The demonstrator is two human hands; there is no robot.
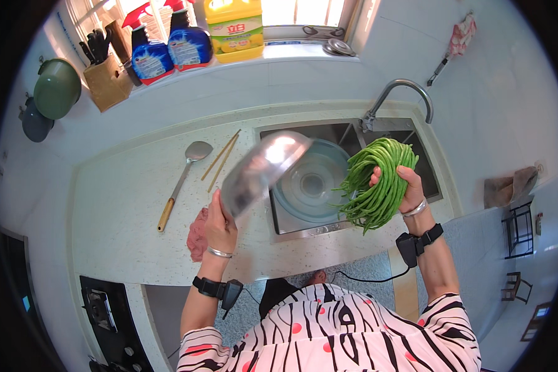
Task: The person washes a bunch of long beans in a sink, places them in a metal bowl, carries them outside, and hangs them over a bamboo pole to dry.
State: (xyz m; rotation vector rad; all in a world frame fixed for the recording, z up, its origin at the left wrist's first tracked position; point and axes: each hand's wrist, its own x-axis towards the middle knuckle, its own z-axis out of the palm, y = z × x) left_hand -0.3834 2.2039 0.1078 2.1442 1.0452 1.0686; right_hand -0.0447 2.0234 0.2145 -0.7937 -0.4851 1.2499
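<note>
A shiny steel bowl [260, 170], tilted on its side and slightly blurred, is gripped at its near rim by my left hand [220, 224]. It hangs above the counter at the sink's left edge. My right hand [410, 189] is closed around a thick bundle of long green beans [381, 180], raised over the right part of the sink. Below, in the left basin, sits a large translucent plastic basin [310, 217]; the steel bowl covers part of it. Beside my left hand a crumpled pink cloth [197, 235] lies on the counter.
On the left counter [118, 180] lie a spatula [186, 180] with a wooden handle and a pair of chopsticks [222, 162]. A curved faucet [403, 84] rises behind the double sink [297, 234]. Spray bottles [189, 46], a yellow jug [234, 37] and a knife block [108, 80] line the windowsill.
</note>
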